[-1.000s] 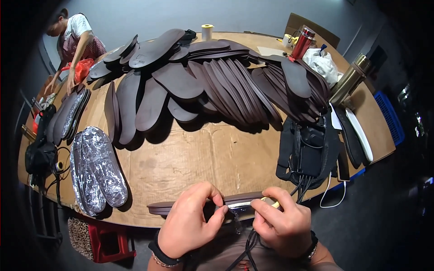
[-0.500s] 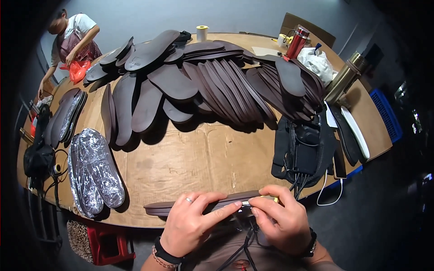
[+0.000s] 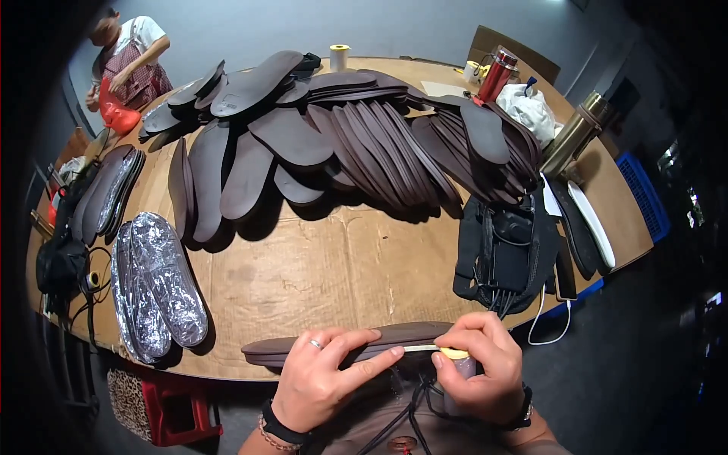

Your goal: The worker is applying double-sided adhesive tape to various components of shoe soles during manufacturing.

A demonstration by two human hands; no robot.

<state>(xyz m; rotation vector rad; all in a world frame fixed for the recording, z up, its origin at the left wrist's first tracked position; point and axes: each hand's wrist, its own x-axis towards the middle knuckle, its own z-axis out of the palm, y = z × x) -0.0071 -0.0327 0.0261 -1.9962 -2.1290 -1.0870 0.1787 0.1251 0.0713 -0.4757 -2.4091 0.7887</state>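
Along the table's near edge lies a pair of dark brown insoles (image 3: 265, 349), stacked on edge. My left hand (image 3: 322, 375) grips them, fingers over the top and index finger stretched along their near side. Its fingertip presses the end of a narrow pale strip of tape (image 3: 418, 348). The strip runs taut to a roll of clear film with a yellow end (image 3: 455, 354), which my right hand (image 3: 481, 364) holds between thumb and fingers. The roll's lower part is partly hidden by that hand.
Many brown insoles (image 3: 364, 152) are heaped across the table's far half. Foil-wrapped insoles (image 3: 171, 280) lie at left, a black bag (image 3: 512, 258) with cables at right. Bottles stand behind it. A co-worker (image 3: 133, 64) at far left handles a red plastic bag (image 3: 117, 117).
My right hand has drawn the roll slightly right, away from the left fingertip, and more of the strip shows. The co-worker has straightened up and lifted part of the red bag.
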